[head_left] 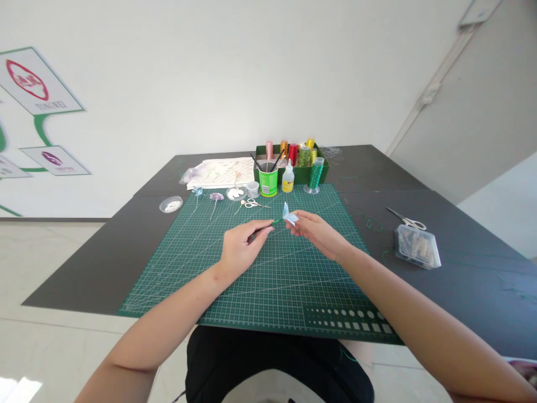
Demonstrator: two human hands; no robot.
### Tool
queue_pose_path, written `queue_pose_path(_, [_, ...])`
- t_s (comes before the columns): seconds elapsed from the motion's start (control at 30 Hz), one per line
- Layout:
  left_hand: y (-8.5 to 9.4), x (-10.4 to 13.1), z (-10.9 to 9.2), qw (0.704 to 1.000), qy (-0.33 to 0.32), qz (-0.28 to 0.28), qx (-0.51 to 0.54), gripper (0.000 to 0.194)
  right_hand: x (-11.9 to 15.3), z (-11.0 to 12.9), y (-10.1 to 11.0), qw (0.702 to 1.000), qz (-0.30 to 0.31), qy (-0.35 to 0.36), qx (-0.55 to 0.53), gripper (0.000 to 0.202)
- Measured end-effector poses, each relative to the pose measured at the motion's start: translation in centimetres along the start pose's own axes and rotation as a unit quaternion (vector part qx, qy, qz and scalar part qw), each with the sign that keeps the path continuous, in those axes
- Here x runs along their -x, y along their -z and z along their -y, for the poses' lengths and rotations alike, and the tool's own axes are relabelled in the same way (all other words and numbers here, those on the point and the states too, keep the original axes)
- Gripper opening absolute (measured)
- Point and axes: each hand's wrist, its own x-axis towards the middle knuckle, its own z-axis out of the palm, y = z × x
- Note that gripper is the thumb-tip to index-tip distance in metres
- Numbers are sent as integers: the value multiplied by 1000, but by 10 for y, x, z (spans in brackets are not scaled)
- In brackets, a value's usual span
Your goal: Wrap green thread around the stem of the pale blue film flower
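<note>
Above the green cutting mat [260, 280], a light blue artificial flower [288, 215] with several pointed petals is held up between both hands. My left hand [247, 240] pinches its green stem [277, 221] between thumb and fingertips. At the flower's right side, my right hand [314, 228] has its fingers curled against the petals. What the right fingertips grip behind the petals is partly hidden. Just beyond the hands lie small white-handled scissors [251, 204]. A purple flower [216, 197] and another blue flower [197, 191], both on thin stems, rest at the mat's far left.
A green box [296, 176] of thread spools stands at the back, behind a brush-filled green can [268, 182], a glue bottle [287, 178] and a green thread spool [315, 173]. Dishes [170, 205] of white pieces lie left. Scissors [413, 223] and a clear plastic box [417, 246] sit right.
</note>
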Motion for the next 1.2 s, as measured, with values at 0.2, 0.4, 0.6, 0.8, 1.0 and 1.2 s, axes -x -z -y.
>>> queue_pose_path(0.2, [-1, 3, -1, 998, 37, 26, 34, 20, 0, -3, -6, 993, -81, 63, -54, 26])
queue_pose_path(0.4, [-6, 6, -3, 983, 113, 105, 101, 16, 17, 5, -36, 991, 49, 61, -111, 33])
queue_pose_path(0.6, [-13, 11, -10, 966, 169, 142, 135, 15, 23, 7, -47, 992, 23, 40, -115, 31])
queue_pose_path(0.8, [-15, 11, -11, 958, 213, 127, 141, 17, 27, 8, -51, 991, -27, 15, -127, 40])
queue_pose_path(1.0, [-13, 7, -13, 950, 240, 122, 160, 22, 27, 13, -50, 989, -42, 3, -140, 47])
queue_pose_path(1.2, [-10, 1, -9, 936, 250, 136, 204, 23, 20, 15, -40, 988, -61, -1, -145, 48])
